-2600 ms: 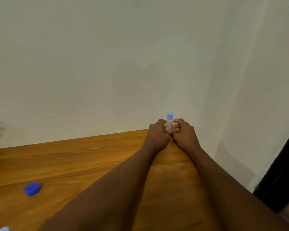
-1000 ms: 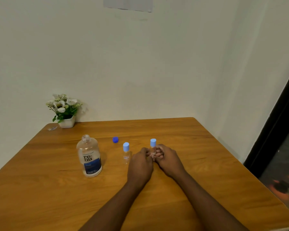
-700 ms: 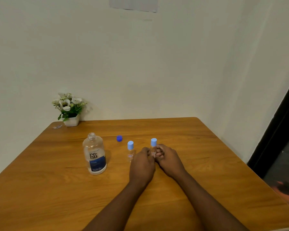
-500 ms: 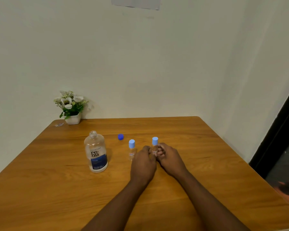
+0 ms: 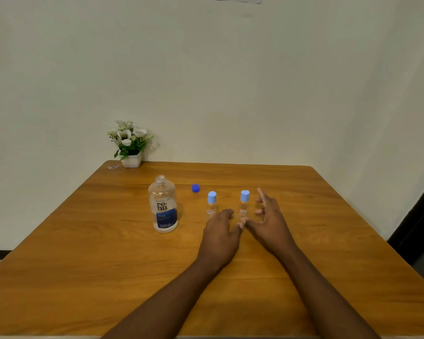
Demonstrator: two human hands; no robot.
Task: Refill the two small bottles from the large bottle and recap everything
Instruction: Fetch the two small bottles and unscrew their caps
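Note:
Two small clear bottles with light blue caps stand upright on the wooden table (image 5: 108, 277): the left small bottle (image 5: 211, 204) and the right small bottle (image 5: 243, 204). The large clear bottle (image 5: 163, 206) with a blue label stands uncapped to their left. Its dark blue cap (image 5: 195, 188) lies behind, between it and the small bottles. My left hand (image 5: 222, 232) rests low in front of the small bottles, fingers relaxed. My right hand (image 5: 267, 218) is spread open just right of the right small bottle, holding nothing.
A small white pot of white flowers (image 5: 130, 145) sits at the table's far left corner against the wall. A tiny clear scrap (image 5: 113, 166) lies beside it. A dark doorway edge (image 5: 416, 216) is at the right.
Both hands held the right small bottle together before. Now they have let go and opened, the right hand spreading away to the right. The camera view has also pulled back and tilted up.

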